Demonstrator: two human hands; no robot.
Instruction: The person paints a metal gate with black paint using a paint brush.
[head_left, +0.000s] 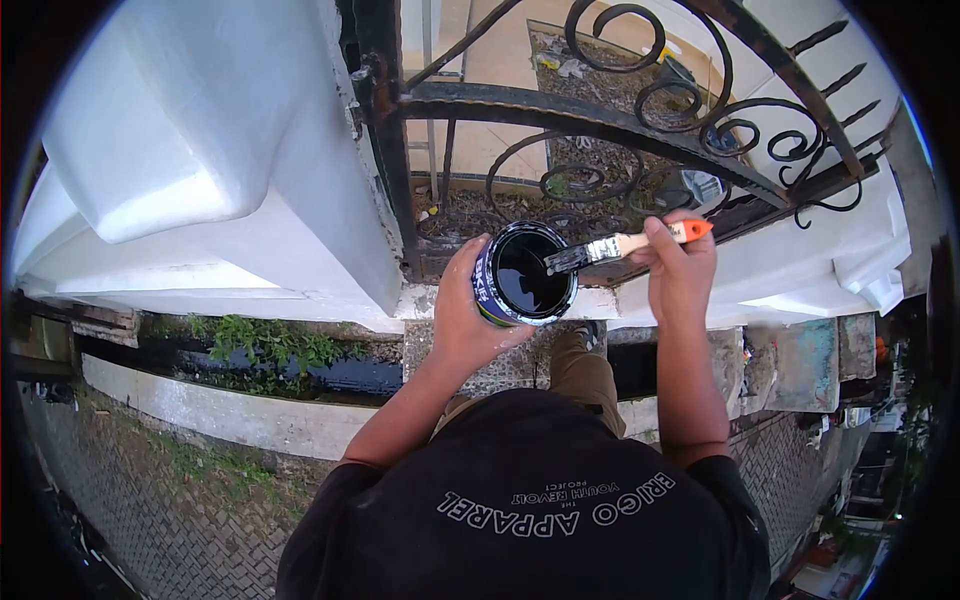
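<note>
My left hand (462, 310) is wrapped round the side of an open paint can (487, 293) with a paint-smeared rim. Glossy black paint (530, 285) lies inside it. In my right hand (683, 265) is a paintbrush (627, 243) with a pale wooden handle and an orange end, pinched by the handle. Its bristles are coated black and reach over the can's right rim, above the paint. Just beyond both hands stands a black wrought-iron gate (575, 122) with curled scrolls.
White pillars (240, 180) flank the gate on the left, with a white wall (760, 270) on the right. A ditch with dark water (345, 374) and green plants (262, 350) runs behind to the left, beside a concrete curb (230, 405) and paving (190, 490). Pointed spikes (845, 80) top the gate.
</note>
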